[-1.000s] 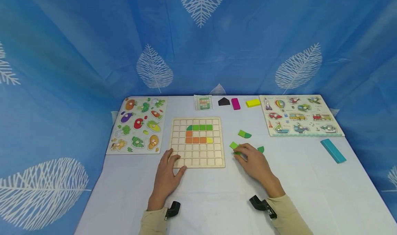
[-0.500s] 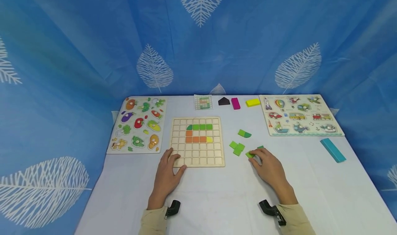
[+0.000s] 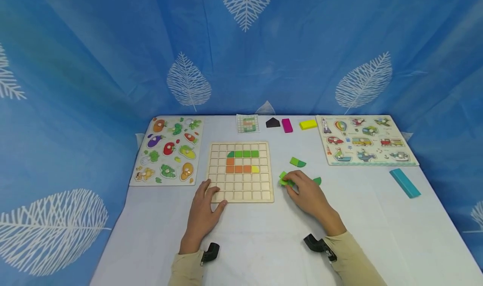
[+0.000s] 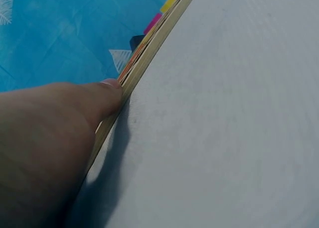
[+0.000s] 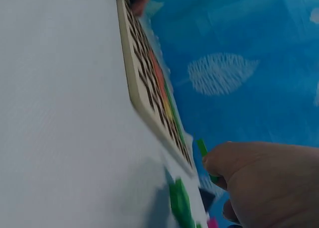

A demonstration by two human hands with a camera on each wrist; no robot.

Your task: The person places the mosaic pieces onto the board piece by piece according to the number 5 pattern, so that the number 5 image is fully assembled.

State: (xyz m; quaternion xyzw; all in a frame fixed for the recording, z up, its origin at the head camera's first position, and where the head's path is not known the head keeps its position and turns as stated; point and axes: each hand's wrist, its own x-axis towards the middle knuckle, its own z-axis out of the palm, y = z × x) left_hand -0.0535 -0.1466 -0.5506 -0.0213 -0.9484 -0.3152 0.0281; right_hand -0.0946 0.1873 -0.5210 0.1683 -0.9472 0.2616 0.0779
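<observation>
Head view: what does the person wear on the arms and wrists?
Both arms have beige long sleeves, the left sleeve and the right sleeve. A small black device sits at each wrist: left one, right one. The hands are bare, without rings or gloves.

- Even, bright light from overhead; the white table [image 3: 264,244] shows no glare.
- Soft, short shadows under both hands.
- The head view bends outward at its edges.
- Left wrist view: the left hand [image 4: 45,143] is a blurred mass, lower left.
- Right wrist view is soft throughout, with smeared green pieces [image 5: 180,204].
</observation>
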